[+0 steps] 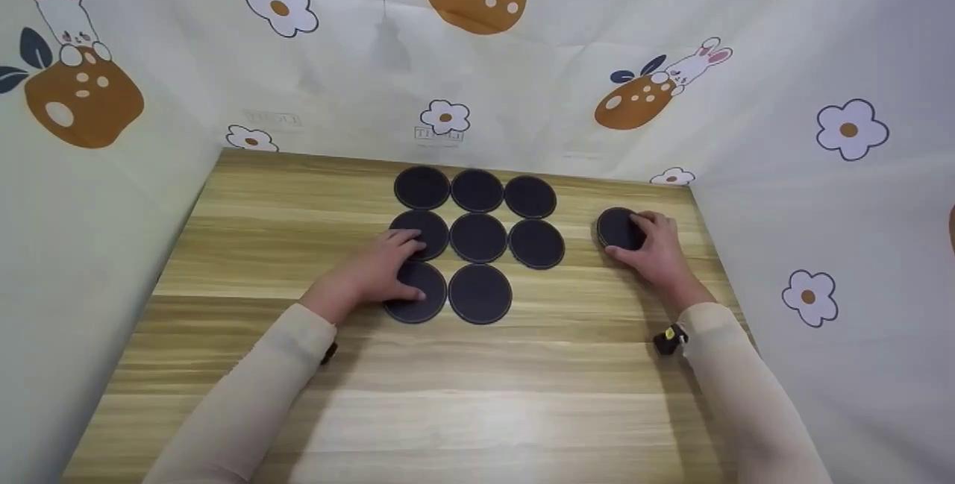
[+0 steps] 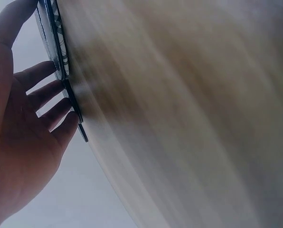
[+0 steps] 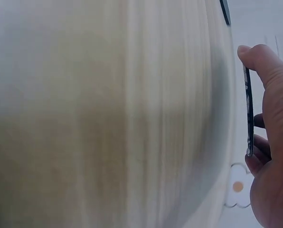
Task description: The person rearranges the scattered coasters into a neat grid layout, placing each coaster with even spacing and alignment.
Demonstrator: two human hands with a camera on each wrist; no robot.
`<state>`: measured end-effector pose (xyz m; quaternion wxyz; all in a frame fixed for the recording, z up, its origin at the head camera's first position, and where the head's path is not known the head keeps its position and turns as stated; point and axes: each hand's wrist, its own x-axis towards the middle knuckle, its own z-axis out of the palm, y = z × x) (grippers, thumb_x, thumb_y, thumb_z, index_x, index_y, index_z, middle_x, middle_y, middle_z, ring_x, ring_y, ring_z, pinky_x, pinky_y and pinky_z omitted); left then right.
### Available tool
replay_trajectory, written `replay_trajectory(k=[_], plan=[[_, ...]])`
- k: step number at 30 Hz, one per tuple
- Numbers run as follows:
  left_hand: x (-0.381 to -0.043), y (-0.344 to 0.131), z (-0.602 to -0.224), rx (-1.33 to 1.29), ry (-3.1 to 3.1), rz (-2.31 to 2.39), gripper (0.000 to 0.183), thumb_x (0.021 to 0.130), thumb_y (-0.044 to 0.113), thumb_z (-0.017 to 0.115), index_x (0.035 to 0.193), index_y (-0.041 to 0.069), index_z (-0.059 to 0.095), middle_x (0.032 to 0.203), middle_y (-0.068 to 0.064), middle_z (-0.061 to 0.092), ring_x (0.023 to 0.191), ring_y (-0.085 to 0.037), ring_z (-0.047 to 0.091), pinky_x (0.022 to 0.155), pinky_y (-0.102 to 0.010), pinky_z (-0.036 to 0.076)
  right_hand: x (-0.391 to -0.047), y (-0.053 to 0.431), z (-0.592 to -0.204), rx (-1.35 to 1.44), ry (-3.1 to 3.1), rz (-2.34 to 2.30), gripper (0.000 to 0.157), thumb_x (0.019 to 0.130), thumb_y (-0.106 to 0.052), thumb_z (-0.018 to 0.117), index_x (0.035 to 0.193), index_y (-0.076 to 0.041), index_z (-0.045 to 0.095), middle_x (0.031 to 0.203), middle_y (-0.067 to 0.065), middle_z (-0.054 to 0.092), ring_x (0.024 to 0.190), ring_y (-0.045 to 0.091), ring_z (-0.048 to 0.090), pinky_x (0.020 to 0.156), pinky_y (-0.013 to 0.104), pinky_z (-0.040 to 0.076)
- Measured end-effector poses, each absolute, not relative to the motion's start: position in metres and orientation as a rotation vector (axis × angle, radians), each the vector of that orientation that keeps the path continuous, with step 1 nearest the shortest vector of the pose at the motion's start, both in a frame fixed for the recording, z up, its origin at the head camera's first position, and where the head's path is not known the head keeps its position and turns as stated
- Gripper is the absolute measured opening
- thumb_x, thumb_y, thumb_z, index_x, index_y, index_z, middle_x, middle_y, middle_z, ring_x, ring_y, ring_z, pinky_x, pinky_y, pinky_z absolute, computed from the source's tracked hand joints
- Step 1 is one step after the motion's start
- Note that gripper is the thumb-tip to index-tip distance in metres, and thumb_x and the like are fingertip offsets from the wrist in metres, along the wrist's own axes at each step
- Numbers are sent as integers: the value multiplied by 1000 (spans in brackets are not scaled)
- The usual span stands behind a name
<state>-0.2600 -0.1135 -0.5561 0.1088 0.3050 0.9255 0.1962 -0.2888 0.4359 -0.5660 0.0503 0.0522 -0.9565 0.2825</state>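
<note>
Several black round coasters lie flat in rows on the wooden table in the head view. My left hand [image 1: 380, 264] rests at the left side of this group, its fingers on the middle-row left coaster [image 1: 430, 224] and its thumb over the front-left coaster [image 1: 425, 310]. Seen from the left wrist, the fingers of the left hand [image 2: 32, 118] are spread and touch the coasters' edges. Off to the right, my right hand [image 1: 660, 249] grips a black coaster [image 1: 618, 228] by its rim. The right wrist view shows this coaster [image 3: 249, 111] edge-on between thumb and fingers, raised off the table.
The back row holds three coasters, among them the back-right coaster [image 1: 530, 196]. The front row has two, with the front-middle coaster [image 1: 480, 294] on its right. Patterned fabric [image 1: 358, 81] walls the wooden table [image 1: 477, 394] at the back and sides.
</note>
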Motion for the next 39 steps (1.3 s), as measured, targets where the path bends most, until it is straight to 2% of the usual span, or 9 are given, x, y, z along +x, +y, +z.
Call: replay_trajectory(k=[7, 21, 32, 39], plan=[[-260, -114, -556, 885, 2717, 584, 95, 92, 53, 88, 163, 3, 51, 176, -21, 35, 163, -45, 29, 131, -60, 30, -270, 418, -561, 259, -2888, 890, 92, 85, -35, 98, 152, 12, 57, 157, 28, 48, 140, 44, 39, 120, 60, 37], [-259, -114, -555, 891, 2713, 582, 95, 92, 53, 88, 163, 2, 51, 176, -21, 36, 162, -46, 30, 131, -60, 30, -232, 381, -561, 424, -2899, 919, 91, 81, -37, 100, 155, 0, 62, 160, 21, 49, 144, 37, 40, 121, 58, 40], [-262, -115, -559, 904, 2714, 580, 96, 92, 54, 88, 163, 1, 51, 175, -20, 36, 162, -44, 31, 129, -59, 34, -216, 360, -562, 582, -2863, 949, 91, 78, -38, 102, 152, -1, 65, 159, 21, 51, 145, 39, 42, 119, 56, 41], [-263, -115, -560, 898, 2716, 578, 96, 92, 54, 88, 163, 1, 51, 176, -21, 36, 162, -45, 30, 130, -59, 32, -210, 352, -564, 612, -2882, 938, 95, 78, -42, 102, 154, -1, 63, 161, 20, 52, 145, 39, 43, 119, 58, 42]])
